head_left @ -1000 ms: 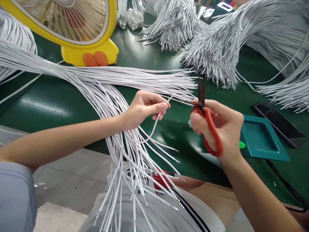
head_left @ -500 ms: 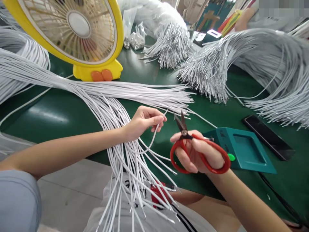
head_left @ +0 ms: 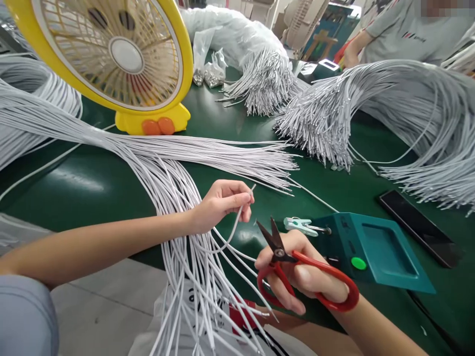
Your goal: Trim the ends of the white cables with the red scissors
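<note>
Head view: the right hand (head_left: 309, 278), fingers gripping red scissors (head_left: 279, 253), drops below the tip of the wire (head_left: 236, 222) pinched by fingers of the left hand (head_left: 222, 205); no cut seems underway.

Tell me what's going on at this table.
The person's left hand pinches a single white wire near its end. The right hand holds red-handled scissors, blades open and apart from that wire. Many more white wires lie across the green table, some draping over its edge. A yellow fan stands behind them.
</note>
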`<state>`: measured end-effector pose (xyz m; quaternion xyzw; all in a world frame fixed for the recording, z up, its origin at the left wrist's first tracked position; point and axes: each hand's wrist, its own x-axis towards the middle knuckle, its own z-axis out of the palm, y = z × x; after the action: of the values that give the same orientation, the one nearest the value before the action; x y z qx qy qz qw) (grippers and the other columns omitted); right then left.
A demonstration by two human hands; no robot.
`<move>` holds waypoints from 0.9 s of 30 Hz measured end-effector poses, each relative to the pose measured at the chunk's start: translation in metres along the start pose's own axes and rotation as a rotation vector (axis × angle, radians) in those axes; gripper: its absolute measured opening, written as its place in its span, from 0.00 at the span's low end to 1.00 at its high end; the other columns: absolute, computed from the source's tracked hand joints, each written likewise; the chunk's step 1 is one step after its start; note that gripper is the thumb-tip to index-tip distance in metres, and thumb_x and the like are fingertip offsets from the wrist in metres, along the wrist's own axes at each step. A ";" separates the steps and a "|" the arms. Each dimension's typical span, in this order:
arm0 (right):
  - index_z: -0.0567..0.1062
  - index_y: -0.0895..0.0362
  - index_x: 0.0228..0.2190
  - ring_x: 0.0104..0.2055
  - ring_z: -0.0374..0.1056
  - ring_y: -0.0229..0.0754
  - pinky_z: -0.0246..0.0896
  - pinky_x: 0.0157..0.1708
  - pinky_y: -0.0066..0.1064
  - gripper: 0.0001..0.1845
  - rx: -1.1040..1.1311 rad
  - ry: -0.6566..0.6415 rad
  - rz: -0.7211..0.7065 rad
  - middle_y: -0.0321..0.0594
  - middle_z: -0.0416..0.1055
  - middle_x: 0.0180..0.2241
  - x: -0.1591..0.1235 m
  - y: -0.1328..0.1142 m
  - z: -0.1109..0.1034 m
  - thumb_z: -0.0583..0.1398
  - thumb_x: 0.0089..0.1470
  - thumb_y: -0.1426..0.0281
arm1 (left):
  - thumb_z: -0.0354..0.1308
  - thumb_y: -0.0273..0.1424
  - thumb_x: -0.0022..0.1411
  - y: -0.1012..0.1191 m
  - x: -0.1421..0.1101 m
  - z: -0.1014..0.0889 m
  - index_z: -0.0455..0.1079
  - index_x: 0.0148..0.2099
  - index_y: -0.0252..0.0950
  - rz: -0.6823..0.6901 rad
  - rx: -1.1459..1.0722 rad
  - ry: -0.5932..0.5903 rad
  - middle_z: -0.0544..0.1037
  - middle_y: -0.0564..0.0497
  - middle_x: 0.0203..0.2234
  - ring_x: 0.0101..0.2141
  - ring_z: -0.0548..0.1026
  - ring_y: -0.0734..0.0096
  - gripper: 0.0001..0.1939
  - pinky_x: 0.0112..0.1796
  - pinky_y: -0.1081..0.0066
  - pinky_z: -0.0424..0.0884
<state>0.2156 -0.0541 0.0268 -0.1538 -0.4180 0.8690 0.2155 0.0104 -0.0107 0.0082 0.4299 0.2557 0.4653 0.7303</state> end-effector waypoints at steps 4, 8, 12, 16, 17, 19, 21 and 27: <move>0.75 0.61 0.43 0.15 0.58 0.28 0.51 0.16 0.19 0.19 -0.048 0.069 -0.030 0.36 0.67 0.17 0.007 -0.002 -0.001 0.58 0.56 0.62 | 0.61 0.34 0.58 0.007 -0.004 0.005 0.70 0.32 0.31 -0.028 -0.103 0.018 0.65 0.56 0.18 0.16 0.65 0.82 0.10 0.18 0.80 0.59; 0.76 0.61 0.42 0.14 0.56 0.28 0.54 0.16 0.20 0.17 -0.060 0.127 -0.051 0.34 0.65 0.15 0.012 -0.005 -0.003 0.58 0.56 0.64 | 0.63 0.38 0.57 0.009 -0.006 0.005 0.75 0.34 0.30 0.050 -0.071 -0.019 0.59 0.58 0.17 0.15 0.53 0.88 0.13 0.17 0.81 0.49; 0.75 0.61 0.43 0.14 0.55 0.27 0.55 0.17 0.21 0.17 -0.077 0.129 -0.037 0.33 0.64 0.15 0.015 -0.005 -0.005 0.57 0.56 0.64 | 0.71 0.30 0.45 0.006 -0.005 0.004 0.78 0.34 0.33 0.148 0.121 0.008 0.63 0.57 0.18 0.20 0.58 0.84 0.12 0.21 0.79 0.56; 0.75 0.62 0.43 0.14 0.55 0.27 0.55 0.17 0.21 0.17 -0.095 0.131 -0.025 0.33 0.64 0.16 0.016 -0.002 -0.006 0.57 0.56 0.65 | 0.69 0.29 0.49 0.007 -0.007 0.007 0.78 0.29 0.32 0.141 0.225 0.042 0.65 0.55 0.18 0.21 0.60 0.82 0.05 0.21 0.77 0.55; 0.75 0.63 0.43 0.14 0.55 0.27 0.54 0.16 0.21 0.17 -0.100 0.137 -0.029 0.33 0.65 0.16 0.016 -0.002 -0.007 0.56 0.57 0.65 | 0.68 0.29 0.50 0.008 -0.007 0.008 0.77 0.28 0.32 0.127 0.221 0.048 0.66 0.55 0.18 0.21 0.60 0.83 0.05 0.21 0.77 0.54; 0.75 0.62 0.43 0.14 0.56 0.27 0.53 0.15 0.20 0.16 -0.099 0.162 -0.026 0.33 0.65 0.16 0.017 -0.002 -0.007 0.57 0.56 0.65 | 0.68 0.30 0.50 0.011 -0.006 0.009 0.76 0.26 0.31 0.091 0.185 0.061 0.66 0.55 0.18 0.19 0.58 0.84 0.07 0.19 0.78 0.51; 0.75 0.61 0.43 0.14 0.56 0.27 0.52 0.15 0.20 0.16 -0.086 0.196 -0.012 0.33 0.66 0.16 0.017 -0.003 -0.008 0.57 0.56 0.65 | 0.68 0.32 0.50 0.015 -0.002 0.006 0.74 0.25 0.30 0.055 0.128 0.114 0.63 0.57 0.16 0.17 0.55 0.86 0.10 0.18 0.78 0.49; 0.76 0.60 0.42 0.13 0.55 0.28 0.52 0.14 0.20 0.15 -0.052 0.229 -0.050 0.33 0.65 0.15 0.016 -0.008 -0.006 0.58 0.55 0.66 | 0.64 0.41 0.54 0.023 0.014 -0.010 0.65 0.20 0.32 0.114 -0.008 0.431 0.50 0.62 0.12 0.12 0.48 0.88 0.21 0.15 0.79 0.45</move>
<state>0.2067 -0.0378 0.0280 -0.2473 -0.4165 0.8290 0.2794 -0.0021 0.0109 0.0235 0.3314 0.3793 0.5879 0.6330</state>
